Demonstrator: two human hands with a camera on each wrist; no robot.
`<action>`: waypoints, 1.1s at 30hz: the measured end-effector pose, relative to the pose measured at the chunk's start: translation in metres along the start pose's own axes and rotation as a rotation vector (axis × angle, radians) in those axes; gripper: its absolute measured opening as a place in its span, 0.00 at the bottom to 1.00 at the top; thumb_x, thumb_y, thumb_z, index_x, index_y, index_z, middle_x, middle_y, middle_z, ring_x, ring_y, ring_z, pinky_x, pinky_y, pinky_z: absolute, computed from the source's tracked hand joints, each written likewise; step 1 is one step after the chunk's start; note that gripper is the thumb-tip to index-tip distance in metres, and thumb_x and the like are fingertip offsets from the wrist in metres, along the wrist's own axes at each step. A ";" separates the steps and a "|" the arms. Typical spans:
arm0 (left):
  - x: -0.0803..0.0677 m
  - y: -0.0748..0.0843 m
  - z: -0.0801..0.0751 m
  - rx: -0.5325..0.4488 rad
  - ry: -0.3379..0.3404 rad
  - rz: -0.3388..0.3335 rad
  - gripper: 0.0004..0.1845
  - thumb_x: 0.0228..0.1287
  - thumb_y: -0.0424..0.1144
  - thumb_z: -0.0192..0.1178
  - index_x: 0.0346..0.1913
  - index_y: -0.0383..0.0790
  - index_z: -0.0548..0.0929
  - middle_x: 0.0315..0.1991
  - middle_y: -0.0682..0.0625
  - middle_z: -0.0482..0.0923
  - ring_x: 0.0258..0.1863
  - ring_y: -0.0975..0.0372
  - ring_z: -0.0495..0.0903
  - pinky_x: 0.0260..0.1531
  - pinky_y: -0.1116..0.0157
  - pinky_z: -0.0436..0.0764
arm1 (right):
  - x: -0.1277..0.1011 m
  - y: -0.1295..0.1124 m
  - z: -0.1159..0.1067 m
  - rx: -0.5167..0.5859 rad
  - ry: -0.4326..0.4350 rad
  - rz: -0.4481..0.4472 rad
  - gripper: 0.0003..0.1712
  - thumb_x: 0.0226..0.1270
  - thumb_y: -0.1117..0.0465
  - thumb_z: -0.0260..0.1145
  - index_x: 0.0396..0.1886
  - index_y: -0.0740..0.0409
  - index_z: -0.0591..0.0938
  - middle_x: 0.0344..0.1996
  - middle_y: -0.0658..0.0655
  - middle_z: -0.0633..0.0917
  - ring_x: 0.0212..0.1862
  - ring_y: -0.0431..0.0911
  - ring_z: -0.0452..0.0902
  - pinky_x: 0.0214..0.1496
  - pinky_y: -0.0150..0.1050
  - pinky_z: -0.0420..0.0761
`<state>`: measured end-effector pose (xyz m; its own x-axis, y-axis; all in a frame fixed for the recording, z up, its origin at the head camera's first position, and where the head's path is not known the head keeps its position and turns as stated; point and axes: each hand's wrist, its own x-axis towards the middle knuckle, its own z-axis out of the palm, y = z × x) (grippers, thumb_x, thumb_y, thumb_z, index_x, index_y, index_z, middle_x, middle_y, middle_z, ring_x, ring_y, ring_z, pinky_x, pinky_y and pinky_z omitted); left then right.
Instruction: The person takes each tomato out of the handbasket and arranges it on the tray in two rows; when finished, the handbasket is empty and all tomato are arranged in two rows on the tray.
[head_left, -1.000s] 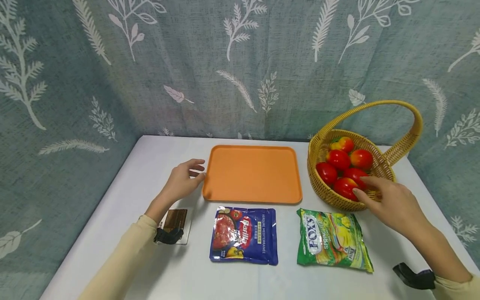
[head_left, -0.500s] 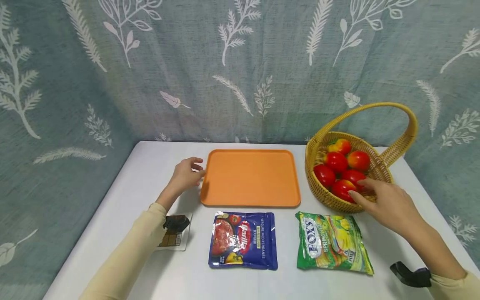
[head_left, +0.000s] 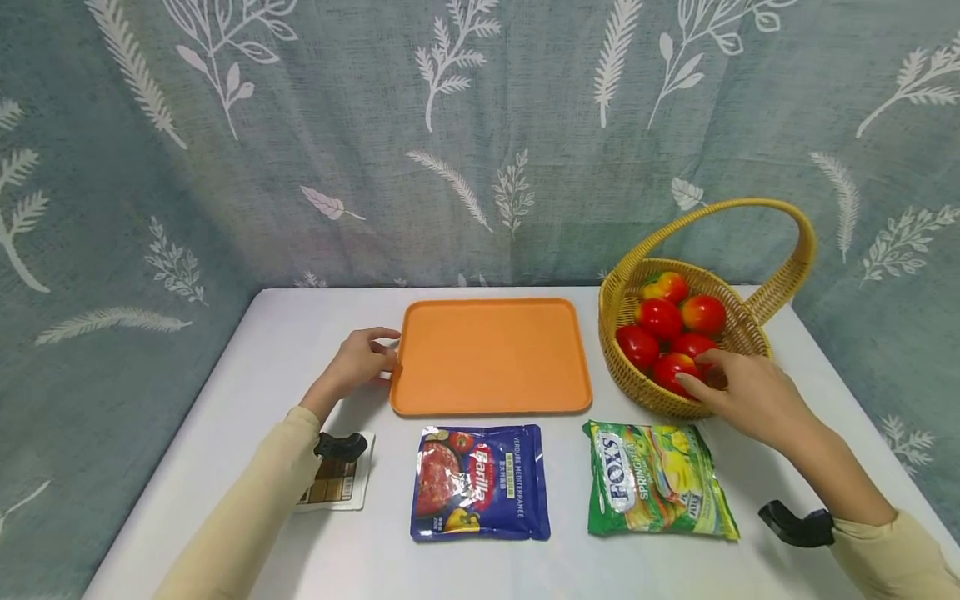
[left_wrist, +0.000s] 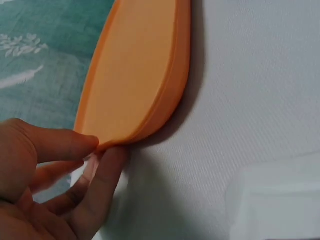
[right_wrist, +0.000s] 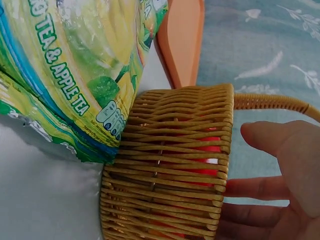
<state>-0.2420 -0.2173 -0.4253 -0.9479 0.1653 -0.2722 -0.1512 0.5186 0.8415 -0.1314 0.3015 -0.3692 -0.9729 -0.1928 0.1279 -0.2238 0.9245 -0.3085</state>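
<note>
My left hand (head_left: 356, 363) pinches the left edge of an orange tray (head_left: 491, 358), thumb on one face and fingertips on the other, as the left wrist view shows; the tray's corner looks raised a little there. My right hand (head_left: 757, 398) reaches over the near right rim of a wicker basket (head_left: 622, 371). Its thumb and fingers are spread beside a red tomato (head_left: 672, 371), the nearest of several in the basket. In the right wrist view the thumb stands apart above the rim, and the fingertips are hidden behind the weave.
A green Fox's candy bag (head_left: 660, 479) lies in front of the basket. Left of it is a blue Barilla pouch (head_left: 480, 483). A flat white-and-brown packet (head_left: 337, 483) lies partly under the left forearm. Patterned curtains (head_left: 495, 142) stand behind the white table (head_left: 570, 567).
The left fingers have closed in on the tray's edge. The right hand stays at the basket's near right side. The whole head view has shifted slightly.
</note>
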 end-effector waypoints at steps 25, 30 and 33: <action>0.000 -0.009 0.000 -0.035 0.016 0.011 0.31 0.67 0.23 0.58 0.73 0.32 0.67 0.44 0.35 0.78 0.39 0.52 0.83 0.33 0.57 0.89 | 0.024 0.002 0.011 0.160 -0.131 0.194 0.30 0.62 0.44 0.72 0.39 0.68 0.75 0.25 0.57 0.76 0.29 0.51 0.71 0.23 0.38 0.71; 0.000 -0.010 0.002 -0.042 0.020 0.005 0.31 0.67 0.23 0.58 0.72 0.32 0.68 0.42 0.37 0.77 0.37 0.53 0.82 0.33 0.57 0.89 | 0.024 0.001 0.010 0.159 -0.141 0.192 0.36 0.57 0.44 0.75 0.46 0.73 0.75 0.34 0.65 0.80 0.34 0.55 0.74 0.28 0.41 0.75; 0.000 -0.009 0.002 -0.047 0.023 0.007 0.30 0.67 0.23 0.58 0.72 0.33 0.68 0.42 0.37 0.77 0.38 0.53 0.82 0.33 0.57 0.89 | 0.024 0.001 0.008 0.137 -0.147 0.188 0.42 0.57 0.43 0.75 0.53 0.77 0.74 0.42 0.72 0.81 0.40 0.59 0.75 0.34 0.48 0.80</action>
<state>-0.2402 -0.2203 -0.4340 -0.9551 0.1494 -0.2558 -0.1569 0.4773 0.8646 -0.1551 0.2951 -0.3743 -0.9939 -0.0768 -0.0790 -0.0344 0.8975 -0.4397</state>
